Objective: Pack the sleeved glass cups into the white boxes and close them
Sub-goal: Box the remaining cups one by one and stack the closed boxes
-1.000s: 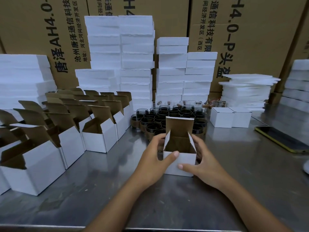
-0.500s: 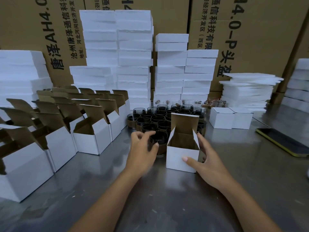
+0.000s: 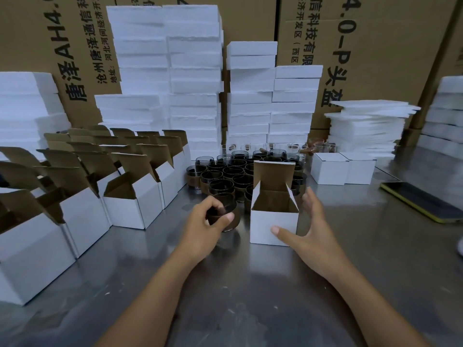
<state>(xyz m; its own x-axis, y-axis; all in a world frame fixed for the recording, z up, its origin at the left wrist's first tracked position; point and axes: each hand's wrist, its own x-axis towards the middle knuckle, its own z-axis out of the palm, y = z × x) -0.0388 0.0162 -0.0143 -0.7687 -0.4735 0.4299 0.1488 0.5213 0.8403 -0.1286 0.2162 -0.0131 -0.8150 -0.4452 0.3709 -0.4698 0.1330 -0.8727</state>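
The brown-sleeved glass cup is upright just left of the white box, flaps open.

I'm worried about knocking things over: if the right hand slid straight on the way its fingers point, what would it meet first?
Probably the sleeved glass cups standing just behind the open white box. The right hand points its fingers past that box's right side toward them, though depth is unclear.

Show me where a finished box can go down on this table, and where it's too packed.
Free: the bare steel table nearest you, between the forearms, and the strip between the open box and the phone. Crowded: the open-box rows on the left, and the cups behind, up to the two closed boxes.
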